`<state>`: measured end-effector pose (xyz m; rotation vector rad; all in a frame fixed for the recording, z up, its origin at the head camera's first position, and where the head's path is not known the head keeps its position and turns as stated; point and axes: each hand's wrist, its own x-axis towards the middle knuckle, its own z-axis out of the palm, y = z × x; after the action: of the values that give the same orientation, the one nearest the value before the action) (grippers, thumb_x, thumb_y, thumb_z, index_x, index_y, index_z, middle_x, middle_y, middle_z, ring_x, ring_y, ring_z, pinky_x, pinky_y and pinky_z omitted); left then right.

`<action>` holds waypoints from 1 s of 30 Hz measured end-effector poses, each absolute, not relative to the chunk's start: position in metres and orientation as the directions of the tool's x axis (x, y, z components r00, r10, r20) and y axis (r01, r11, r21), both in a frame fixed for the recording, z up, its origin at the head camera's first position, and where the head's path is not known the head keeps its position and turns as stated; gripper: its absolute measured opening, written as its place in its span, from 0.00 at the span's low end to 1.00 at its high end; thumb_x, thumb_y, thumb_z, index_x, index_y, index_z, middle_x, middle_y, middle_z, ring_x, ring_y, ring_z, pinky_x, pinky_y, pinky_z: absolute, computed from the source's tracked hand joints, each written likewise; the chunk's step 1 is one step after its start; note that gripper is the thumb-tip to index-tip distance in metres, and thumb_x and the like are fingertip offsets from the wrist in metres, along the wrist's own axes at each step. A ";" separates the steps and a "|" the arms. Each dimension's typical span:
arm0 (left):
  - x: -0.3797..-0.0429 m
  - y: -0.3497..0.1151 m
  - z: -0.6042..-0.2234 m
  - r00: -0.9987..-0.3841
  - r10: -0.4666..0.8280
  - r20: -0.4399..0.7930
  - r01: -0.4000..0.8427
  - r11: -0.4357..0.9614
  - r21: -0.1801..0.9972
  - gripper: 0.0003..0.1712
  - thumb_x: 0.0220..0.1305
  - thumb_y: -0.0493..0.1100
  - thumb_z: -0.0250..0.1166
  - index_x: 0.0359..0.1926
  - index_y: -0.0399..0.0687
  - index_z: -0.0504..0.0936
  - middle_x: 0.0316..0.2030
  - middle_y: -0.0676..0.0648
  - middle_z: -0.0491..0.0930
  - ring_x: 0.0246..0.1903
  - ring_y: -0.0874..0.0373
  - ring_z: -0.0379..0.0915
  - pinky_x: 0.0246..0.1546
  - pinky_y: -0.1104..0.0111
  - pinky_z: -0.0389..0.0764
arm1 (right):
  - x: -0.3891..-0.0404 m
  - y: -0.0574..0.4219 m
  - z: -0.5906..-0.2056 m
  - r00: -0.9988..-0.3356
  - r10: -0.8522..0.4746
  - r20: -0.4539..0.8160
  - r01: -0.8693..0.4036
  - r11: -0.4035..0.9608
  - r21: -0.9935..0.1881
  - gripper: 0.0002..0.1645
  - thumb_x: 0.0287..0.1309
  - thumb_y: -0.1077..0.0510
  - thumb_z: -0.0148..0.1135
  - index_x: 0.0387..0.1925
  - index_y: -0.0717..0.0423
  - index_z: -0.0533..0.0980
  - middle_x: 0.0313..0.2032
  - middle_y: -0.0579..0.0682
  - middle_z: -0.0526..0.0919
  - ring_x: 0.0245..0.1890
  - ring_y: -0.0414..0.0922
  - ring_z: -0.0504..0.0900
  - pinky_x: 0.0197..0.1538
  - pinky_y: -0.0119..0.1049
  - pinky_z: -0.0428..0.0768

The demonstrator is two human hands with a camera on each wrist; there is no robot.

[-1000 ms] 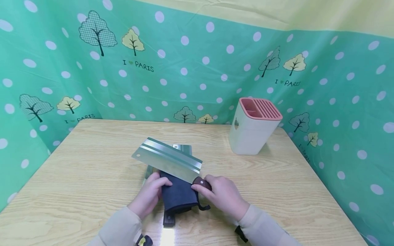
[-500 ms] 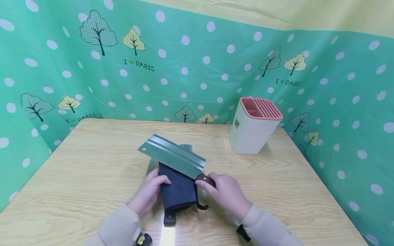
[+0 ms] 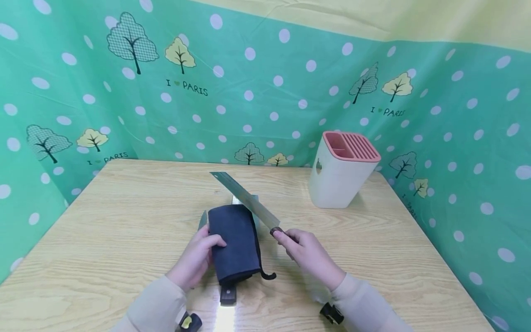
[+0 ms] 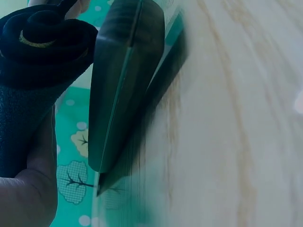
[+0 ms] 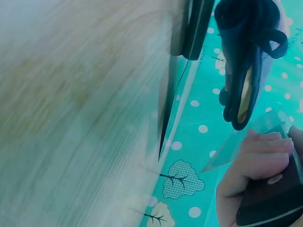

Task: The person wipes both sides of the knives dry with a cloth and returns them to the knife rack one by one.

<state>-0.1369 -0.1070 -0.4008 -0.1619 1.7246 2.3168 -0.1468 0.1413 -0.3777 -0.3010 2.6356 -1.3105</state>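
Observation:
In the head view my left hand holds a rolled dark navy cloth with a hanging loop, thumb across its front. Its spiral-rolled end shows in the left wrist view. My right hand grips a cleaver by its dark handle, the blade slanting up and left past the cloth's upper right. Below the cloth, a knife's black handle lies on the table. Metal blades show beyond the cloth, a pointed one at the left and a broad one mostly hidden.
A white knife holder with a slotted pink top stands at the back right of the wooden table. A green dotted curtain encloses the back and sides. Black wrist-worn devices sit near both sleeves.
The cleaver has turned from showing its broad face to nearly edge-on, and moved rightward away from the cloth. The cloth has lifted and shifted slightly left with my left hand.

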 end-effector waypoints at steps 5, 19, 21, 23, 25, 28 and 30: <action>-0.137 -0.109 -0.400 -0.962 0.133 -0.237 -0.265 -0.260 0.929 0.37 0.49 0.29 0.50 0.64 0.39 0.58 0.55 0.37 0.68 0.45 0.53 0.74 0.45 0.64 0.76 | -0.148 0.143 -0.376 -0.948 -0.286 -0.138 -0.029 0.510 -0.860 0.36 0.58 0.31 0.46 0.37 0.61 0.77 0.10 0.44 0.62 0.09 0.39 0.58 0.14 0.31 0.61; -0.136 -0.111 -0.397 -0.962 0.139 -0.236 -0.265 -0.251 0.931 0.38 0.47 0.28 0.50 0.64 0.40 0.57 0.56 0.38 0.67 0.45 0.54 0.74 0.45 0.64 0.76 | -0.151 0.143 -0.370 -0.947 -0.279 -0.157 0.058 0.332 -0.941 0.31 0.61 0.37 0.49 0.40 0.65 0.72 0.14 0.46 0.66 0.09 0.39 0.59 0.13 0.28 0.59; -0.135 -0.111 -0.396 -0.962 0.147 -0.230 -0.261 -0.249 0.933 0.38 0.48 0.28 0.50 0.65 0.40 0.56 0.56 0.38 0.67 0.46 0.54 0.74 0.45 0.64 0.76 | -0.151 0.144 -0.369 -0.948 -0.277 -0.158 0.071 0.301 -0.951 0.30 0.62 0.38 0.48 0.40 0.64 0.72 0.15 0.47 0.66 0.10 0.39 0.60 0.13 0.28 0.60; -0.135 -0.111 -0.395 -0.963 0.150 -0.225 -0.257 -0.246 0.935 0.39 0.48 0.29 0.50 0.65 0.40 0.56 0.56 0.38 0.67 0.46 0.54 0.73 0.45 0.65 0.76 | -0.151 0.145 -0.367 -0.947 -0.277 -0.164 0.089 0.267 -0.960 0.30 0.63 0.37 0.47 0.40 0.63 0.70 0.16 0.46 0.67 0.10 0.39 0.61 0.13 0.28 0.61; -0.135 -0.112 -0.394 -0.964 0.151 -0.221 -0.252 -0.242 0.937 0.39 0.48 0.29 0.50 0.65 0.40 0.56 0.56 0.38 0.67 0.46 0.54 0.73 0.45 0.65 0.75 | -0.151 0.146 -0.363 -0.944 -0.284 -0.170 0.105 0.231 -0.967 0.30 0.63 0.37 0.45 0.42 0.63 0.69 0.17 0.46 0.67 0.10 0.39 0.62 0.13 0.28 0.62; -0.135 -0.113 -0.393 -0.964 0.150 -0.218 -0.250 -0.244 0.937 0.38 0.48 0.29 0.50 0.65 0.39 0.56 0.55 0.39 0.67 0.45 0.55 0.73 0.44 0.66 0.76 | -0.151 0.146 -0.357 -0.941 -0.291 -0.173 0.124 0.181 -0.976 0.31 0.64 0.37 0.44 0.46 0.63 0.67 0.18 0.46 0.67 0.11 0.38 0.63 0.15 0.28 0.63; -0.135 -0.113 -0.394 -0.964 0.148 -0.220 -0.251 -0.245 0.936 0.38 0.48 0.28 0.50 0.64 0.39 0.56 0.55 0.39 0.67 0.45 0.55 0.73 0.44 0.66 0.76 | -0.151 0.147 -0.354 -0.941 -0.289 -0.176 0.137 0.151 -0.979 0.31 0.65 0.37 0.43 0.47 0.62 0.67 0.18 0.46 0.68 0.11 0.38 0.64 0.16 0.28 0.64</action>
<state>-0.1352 -0.1133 -0.3935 -0.1251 1.7501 2.2934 -0.1507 0.1468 -0.3536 -0.1465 2.1113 -1.8518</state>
